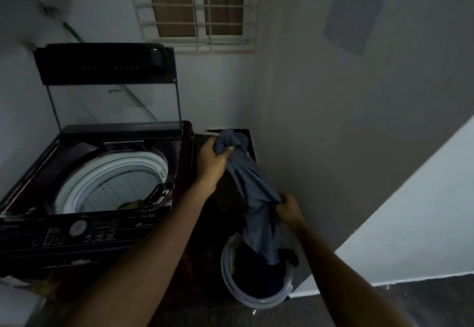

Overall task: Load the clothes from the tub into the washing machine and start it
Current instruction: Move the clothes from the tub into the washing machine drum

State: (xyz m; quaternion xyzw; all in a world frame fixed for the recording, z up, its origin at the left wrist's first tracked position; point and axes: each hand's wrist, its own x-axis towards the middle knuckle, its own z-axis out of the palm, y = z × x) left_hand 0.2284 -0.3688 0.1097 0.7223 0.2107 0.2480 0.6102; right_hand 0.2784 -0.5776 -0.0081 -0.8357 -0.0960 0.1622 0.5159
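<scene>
The left hand (214, 158) grips the bunched top of a blue striped garment (252, 190); the right hand (287, 207) pinches its middle, the tail trailing into the tub (228, 279). Loading is underway. Next: swing it left over the washing machine (84, 172) drum's open rim.

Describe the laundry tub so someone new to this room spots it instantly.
Find the dark top-loading washing machine with its lid raised. On the floor to its right, by the wall, sits a round pale-grey plastic tub holding dark clothes. It is the only round container there, with a blue-grey striped garment trailing into it.
</scene>
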